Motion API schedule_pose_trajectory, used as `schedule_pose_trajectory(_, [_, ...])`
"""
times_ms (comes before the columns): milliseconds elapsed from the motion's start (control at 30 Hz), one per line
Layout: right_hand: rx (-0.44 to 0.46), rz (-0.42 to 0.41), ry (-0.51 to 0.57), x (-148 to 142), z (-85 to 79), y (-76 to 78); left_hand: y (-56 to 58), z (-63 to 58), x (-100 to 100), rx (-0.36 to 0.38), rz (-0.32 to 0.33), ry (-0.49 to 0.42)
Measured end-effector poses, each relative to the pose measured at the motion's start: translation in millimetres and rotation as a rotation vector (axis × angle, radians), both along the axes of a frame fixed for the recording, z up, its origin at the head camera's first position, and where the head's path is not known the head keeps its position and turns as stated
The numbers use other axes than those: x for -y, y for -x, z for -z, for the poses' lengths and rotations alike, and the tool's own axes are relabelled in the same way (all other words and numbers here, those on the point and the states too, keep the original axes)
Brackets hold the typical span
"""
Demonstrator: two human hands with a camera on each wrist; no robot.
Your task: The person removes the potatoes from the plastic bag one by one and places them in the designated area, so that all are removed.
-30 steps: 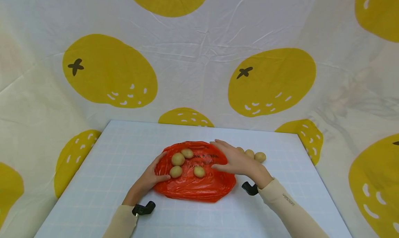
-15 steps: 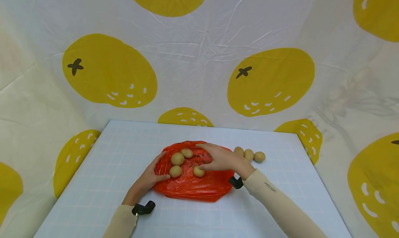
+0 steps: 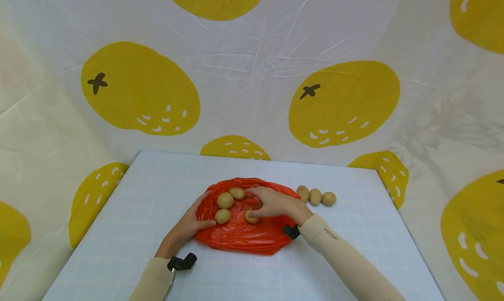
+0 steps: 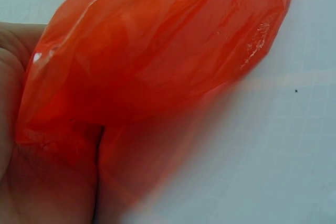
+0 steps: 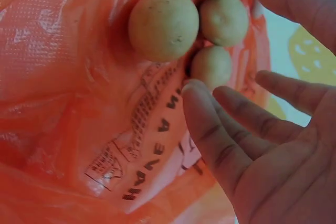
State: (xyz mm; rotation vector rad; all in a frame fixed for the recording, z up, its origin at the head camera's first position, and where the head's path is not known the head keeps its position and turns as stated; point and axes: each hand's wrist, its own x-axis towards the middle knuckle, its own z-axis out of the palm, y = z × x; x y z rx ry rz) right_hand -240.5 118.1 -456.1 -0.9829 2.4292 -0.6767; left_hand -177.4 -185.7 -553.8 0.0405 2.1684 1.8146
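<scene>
A red plastic bag (image 3: 252,239) with dark print lies spread on the table. Three potatoes (image 3: 225,201) are clustered on its left part. A single potato (image 3: 251,218) lies near the middle, partly hidden behind my right thumb. My right hand (image 3: 271,203) hovers over the bag; in the right wrist view its fingers (image 5: 244,114) are spread, apart from the single potato (image 5: 164,26). My left hand (image 3: 189,220) rests along the bag's left side, thumb apart from fairly straight fingers. In the left wrist view, red plastic (image 4: 152,51) covers part of that hand (image 4: 47,187).
Three more potatoes (image 3: 316,197) stand in a row on the white table (image 3: 354,248), just right of the bag. Behind the table hangs a pale curtain (image 3: 244,95) with yellow fruit prints. Each wrist carries a black camera mount (image 3: 183,262).
My right hand has moved left from the bag's right rim to the single potato. The right-hand row of potatoes has come into fuller view. My left hand stays in place.
</scene>
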Motion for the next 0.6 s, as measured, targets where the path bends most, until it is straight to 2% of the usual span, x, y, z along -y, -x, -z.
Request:
schedule_pose_trajectory(267, [0.049, -0.020, 0.011, 1, 9.0, 2.0, 0.6, 0.5, 0, -0.002, 0.005, -0.014])
schedule_pose_trajectory(600, [0.022, -0.032, -0.050, 2, 19.6, 1.2, 1.1, 0.5, 1, 0.005, 0.005, -0.026])
